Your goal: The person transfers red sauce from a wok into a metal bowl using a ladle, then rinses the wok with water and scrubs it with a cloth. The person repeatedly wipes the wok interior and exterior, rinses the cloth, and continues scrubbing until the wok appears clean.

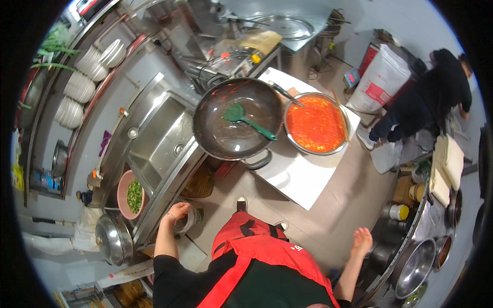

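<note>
My left hand point(179, 211) hangs with curled fingers beside the sink counter, above a clear plastic container on the floor; whether it is fully closed does not show. Out to the right, my right hand point(362, 239) is held away from my body with nothing in it. Before me a dark wok point(215, 144) rests partly over a white-topped table point(304, 181), and a green slotted spatula point(254, 127) lies in it. Beside the wok, a metal bowl point(322, 153) holds red chopped sauce point(316, 123). A ladle handle point(283, 92) and wooden chopsticks point(340, 115) lean on its rim.
A stainless sink point(158, 127) runs along the left, with a pink basin point(122, 196) of chopped greens and a lidded pot point(113, 238). White bowls point(79, 86) are stacked on a shelf. At right, a person point(435, 92) bends near a white sack point(381, 79); shelving holds a metal basin point(416, 265).
</note>
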Demonstrator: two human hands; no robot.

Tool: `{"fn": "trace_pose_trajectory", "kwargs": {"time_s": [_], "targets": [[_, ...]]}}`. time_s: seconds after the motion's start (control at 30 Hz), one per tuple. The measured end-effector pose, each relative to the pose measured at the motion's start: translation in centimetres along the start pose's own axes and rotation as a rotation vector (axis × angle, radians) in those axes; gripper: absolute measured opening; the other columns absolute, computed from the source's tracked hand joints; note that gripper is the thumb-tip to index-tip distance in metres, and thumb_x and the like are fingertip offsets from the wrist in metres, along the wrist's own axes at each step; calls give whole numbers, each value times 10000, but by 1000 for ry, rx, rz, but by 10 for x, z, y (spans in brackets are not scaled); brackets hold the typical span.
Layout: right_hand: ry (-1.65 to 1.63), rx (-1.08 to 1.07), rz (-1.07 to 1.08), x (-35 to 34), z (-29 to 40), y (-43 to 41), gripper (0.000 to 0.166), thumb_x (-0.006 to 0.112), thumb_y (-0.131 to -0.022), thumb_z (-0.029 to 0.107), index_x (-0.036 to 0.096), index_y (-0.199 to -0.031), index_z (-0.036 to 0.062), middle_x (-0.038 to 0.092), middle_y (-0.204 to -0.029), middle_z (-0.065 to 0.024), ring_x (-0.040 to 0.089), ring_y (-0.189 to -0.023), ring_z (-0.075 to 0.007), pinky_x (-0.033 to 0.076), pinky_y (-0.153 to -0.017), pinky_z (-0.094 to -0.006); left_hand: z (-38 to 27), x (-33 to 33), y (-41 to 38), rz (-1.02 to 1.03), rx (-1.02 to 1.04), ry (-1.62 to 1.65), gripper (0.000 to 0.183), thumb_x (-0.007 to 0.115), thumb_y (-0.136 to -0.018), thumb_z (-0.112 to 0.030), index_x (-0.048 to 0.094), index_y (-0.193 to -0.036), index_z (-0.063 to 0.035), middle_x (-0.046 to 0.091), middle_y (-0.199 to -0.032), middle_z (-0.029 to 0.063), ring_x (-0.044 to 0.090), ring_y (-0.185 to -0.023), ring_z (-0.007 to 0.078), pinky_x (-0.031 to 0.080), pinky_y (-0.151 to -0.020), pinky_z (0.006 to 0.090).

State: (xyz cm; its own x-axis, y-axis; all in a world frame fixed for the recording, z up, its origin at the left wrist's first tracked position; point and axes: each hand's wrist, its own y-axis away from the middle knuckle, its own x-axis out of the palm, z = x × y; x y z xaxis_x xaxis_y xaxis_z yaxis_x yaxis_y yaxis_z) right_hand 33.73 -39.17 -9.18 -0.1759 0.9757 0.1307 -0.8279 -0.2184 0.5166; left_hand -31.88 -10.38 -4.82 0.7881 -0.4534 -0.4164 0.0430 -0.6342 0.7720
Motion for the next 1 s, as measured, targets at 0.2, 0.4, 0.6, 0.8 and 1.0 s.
{"fn": "trace_pose_trajectory", "kwargs": {"time_s": [0.2, 0.4, 0.6, 0.8, 1.0], "targets": [[318, -313, 591, 221, -15, 102, 166, 492, -887, 54, 580, -1004, -23, 613, -938, -111, 607, -722, -163, 499, -610, -256, 37, -36, -43, -66, 91, 354, 270, 474, -927, -215, 533, -1148, -71, 610, -1004, 30, 580, -874, 126, 451, -734, 252], [346, -454, 553, 358, -35, 136, 198, 458, -912, 81, 561, -1044, -24, 597, -975, -98, 588, -767, -140, 486, -647, -247, 45, -110, -117, -243, 342, 566, 198, 466, -907, -70, 563, -1065, -2, 640, -920, 81, 595, -748, 125, 466, -628, 208], [298, -347, 196, 379, -96, 162, 250, 457, -930, 179, 552, -1078, 2, 593, -936, -62, 552, -841, -120, 440, -701, -240, -103, -173, -152, -393, 669, 539, 180, 480, -905, -83, 572, -1047, -22, 622, -910, 34, 577, -796, 95, 449, -657, 206], [87, -152, 182, 388, -122, 186, 293, 416, -948, 252, 546, -1007, -3, 607, -821, -85, 572, -624, -145, 467, -562, -259, -351, -156, -123, -90, 1158, 260, 192, 492, -904, -87, 568, -1067, -22, 607, -949, 39, 579, -851, 109, 456, -702, 229], [28, -101, 159, 399, -118, 190, 398, 391, -948, 354, 547, -954, -12, 577, -715, -77, 551, -550, -149, 462, -513, -263, -555, -37, -161, 393, 1388, -158, 207, 491, -875, -68, 573, -1058, -19, 574, -970, 60, 572, -903, 143, 441, -761, 251]]}}
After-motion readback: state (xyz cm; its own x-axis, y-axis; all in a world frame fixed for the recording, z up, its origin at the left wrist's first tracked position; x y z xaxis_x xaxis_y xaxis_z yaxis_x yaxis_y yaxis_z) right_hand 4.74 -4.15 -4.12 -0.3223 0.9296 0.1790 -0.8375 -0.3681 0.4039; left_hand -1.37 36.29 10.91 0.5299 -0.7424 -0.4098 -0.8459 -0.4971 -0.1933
